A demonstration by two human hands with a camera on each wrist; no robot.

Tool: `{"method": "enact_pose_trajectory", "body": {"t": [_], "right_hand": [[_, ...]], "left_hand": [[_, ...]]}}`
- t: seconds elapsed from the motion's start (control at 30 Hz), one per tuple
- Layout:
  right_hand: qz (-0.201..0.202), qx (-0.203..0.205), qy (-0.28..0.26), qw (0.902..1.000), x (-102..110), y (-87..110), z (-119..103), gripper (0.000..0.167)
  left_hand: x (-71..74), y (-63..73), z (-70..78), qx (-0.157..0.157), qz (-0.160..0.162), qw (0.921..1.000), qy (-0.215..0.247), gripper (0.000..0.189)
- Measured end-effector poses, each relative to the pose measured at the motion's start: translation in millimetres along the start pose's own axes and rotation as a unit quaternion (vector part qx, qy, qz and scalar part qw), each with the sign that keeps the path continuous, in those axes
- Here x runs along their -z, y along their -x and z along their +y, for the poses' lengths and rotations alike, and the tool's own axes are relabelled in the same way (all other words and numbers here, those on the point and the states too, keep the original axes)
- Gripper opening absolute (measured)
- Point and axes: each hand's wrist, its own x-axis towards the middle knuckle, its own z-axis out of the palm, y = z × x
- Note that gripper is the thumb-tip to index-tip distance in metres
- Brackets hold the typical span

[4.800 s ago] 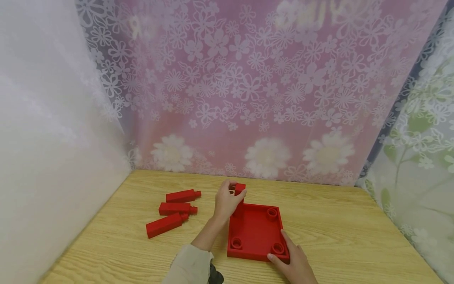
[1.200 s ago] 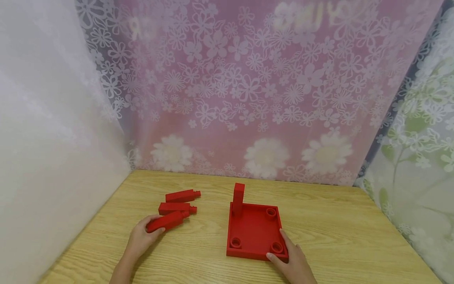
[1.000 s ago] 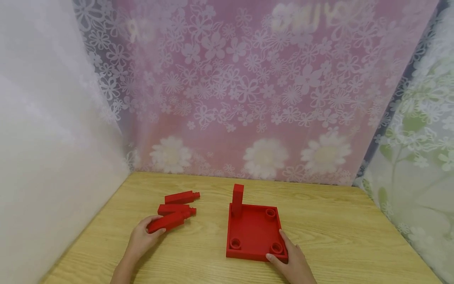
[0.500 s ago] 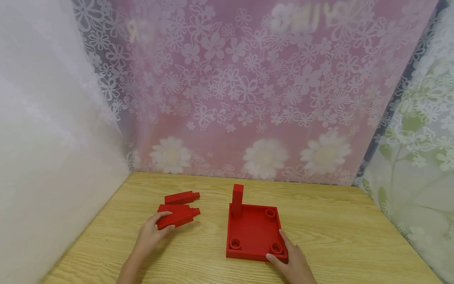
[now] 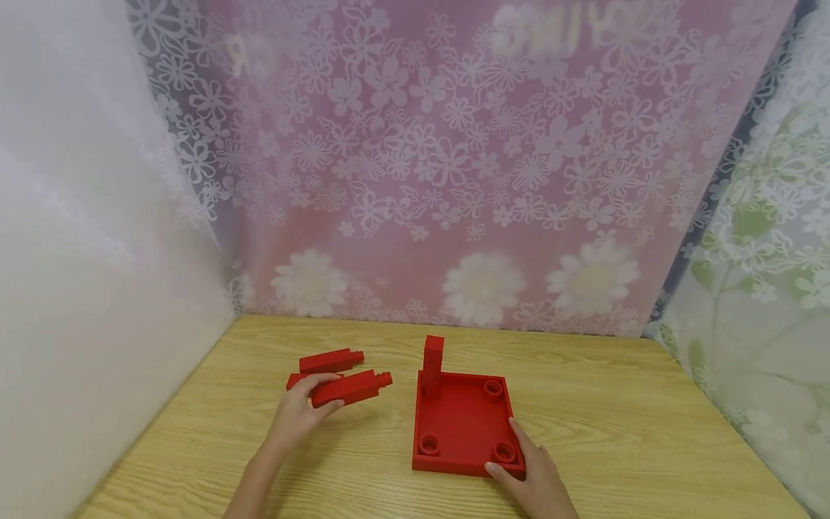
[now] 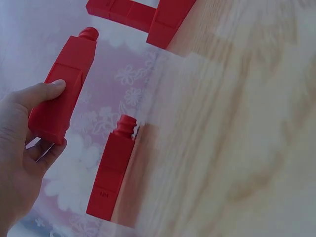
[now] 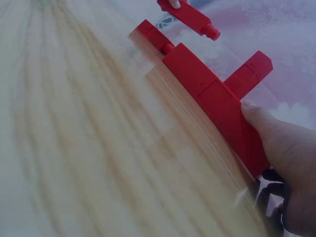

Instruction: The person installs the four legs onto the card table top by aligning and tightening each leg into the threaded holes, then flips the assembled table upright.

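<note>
My left hand [image 5: 298, 416] grips a red square-sided table leg [image 5: 350, 388] near its blunt end, and its threaded end points right. In the left wrist view this leg [image 6: 71, 59] is clear of the wooden surface, with the thumb flat along one face. My right hand [image 5: 537, 476] holds the near right corner of a square red tabletop [image 5: 463, 422], which lies with its raised rim up. One leg [image 5: 433, 364] stands upright in its far left corner. The other three corners have round sockets, one of them the near left socket [image 5: 429, 445].
Two more red legs lie on the wooden table [image 5: 603, 404] at the left. The farther leg [image 5: 326, 360] is in full view; the nearer leg [image 5: 297, 379] is partly hidden behind my left hand and the held leg. A floral curtain [image 5: 402, 180] hangs behind the table.
Earlier my left hand was on the upright leg at the far left corner. It has since taken the nearest loose leg, lifted it and carried it right. The right hand keeps its hold.
</note>
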Motion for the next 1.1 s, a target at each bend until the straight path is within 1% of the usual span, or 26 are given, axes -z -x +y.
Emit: {"method": "enact_pose_trajectory", "body": {"t": [0.17, 0.23, 0.37, 0.47, 0.63, 0.73, 0.8, 0.87, 1.1], "right_hand": [[0.001, 0.0, -0.001, 1.0, -1, -0.4, 2, 0.098], [0.001, 0.001, -0.002, 1.0, -1, -0.4, 2, 0.098], [0.002, 0.003, -0.004, 1.0, 0, 0.0, 0, 0.098], [0.004, 0.006, -0.005, 1.0, 0, 0.1, 0, 0.098], [0.007, 0.01, -0.004, 0.9999, -1, -0.6, 1, 0.098], [0.008, 0.01, -0.003, 0.9999, -1, -0.6, 1, 0.098], [0.007, 0.009, -0.004, 0.9999, -1, -0.3, 1, 0.098], [0.008, 0.011, -0.003, 0.9999, -1, -0.1, 0, 0.097], [0.009, 0.009, -0.003, 0.9999, -1, 0.7, 0, 0.097]], "left_hand": [[-4.8, -5.8, 7.7, -0.023, -0.015, 0.9996, 0.002, 0.041], [-6.2, -7.5, 11.5, -0.028, -0.022, 0.9993, 0.009, 0.041], [-9.4, -10.2, 18.0, -0.043, -0.03, 0.9986, 0.006, 0.04], [-12.6, -12.9, 21.6, -0.049, -0.036, 0.9981, 0.004, 0.039], [-18.8, -17.3, 26.8, -0.051, -0.052, 0.9972, 0.019, 0.041], [-23.6, -19.1, 28.3, -0.074, -0.059, 0.9955, 0.012, 0.042], [-27.0, -20.1, 29.5, -0.096, -0.06, 0.9936, 0.001, 0.042], [-30.0, -21.2, 31.4, -0.107, -0.064, 0.9921, -0.003, 0.042], [-39.3, -26.0, 44.1, -0.079, -0.1, 0.9917, 0.016, 0.042]]}}
